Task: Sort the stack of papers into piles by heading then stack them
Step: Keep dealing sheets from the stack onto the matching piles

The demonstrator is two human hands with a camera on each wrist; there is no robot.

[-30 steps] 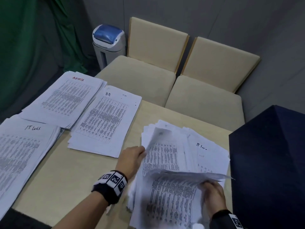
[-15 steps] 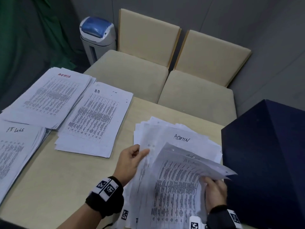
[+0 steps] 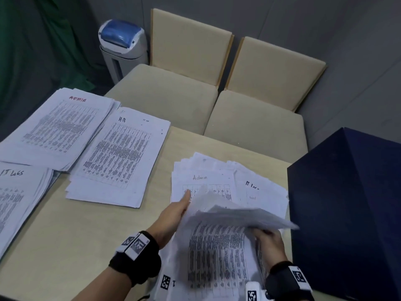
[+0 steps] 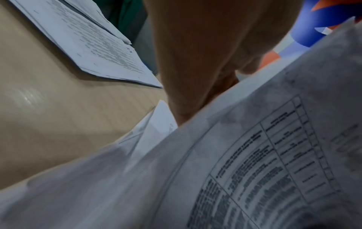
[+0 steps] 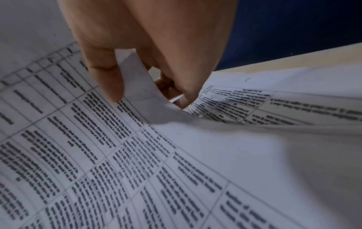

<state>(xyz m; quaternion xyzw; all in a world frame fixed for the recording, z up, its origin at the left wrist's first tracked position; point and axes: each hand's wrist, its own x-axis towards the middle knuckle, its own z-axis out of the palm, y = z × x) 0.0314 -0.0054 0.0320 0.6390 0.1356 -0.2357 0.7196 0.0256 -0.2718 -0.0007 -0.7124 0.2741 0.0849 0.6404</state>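
While the right hand (image 3: 268,242) pinches the right edge of a lifted sheaf of sheets (image 3: 219,246), thumb on top and fingers curled beneath as the right wrist view shows, the left hand (image 3: 173,216) lies with straight fingers slid under the sheaf's left edge, index finger pointing onto the unsorted stack (image 3: 217,179) below. The sheaf is white paper printed with dense ruled tables, bowed upward and motion-blurred, so its heading cannot be read. The stack's top page reads "Admin"; a sheet to the right of it shows only part of a heading. Left of the stack on the tabletop (image 3: 65,224) lie the HR pile (image 3: 121,157), beyond it the Admin pile (image 3: 58,124), and the IT Logs pile (image 3: 19,192), cut off by the frame edge.
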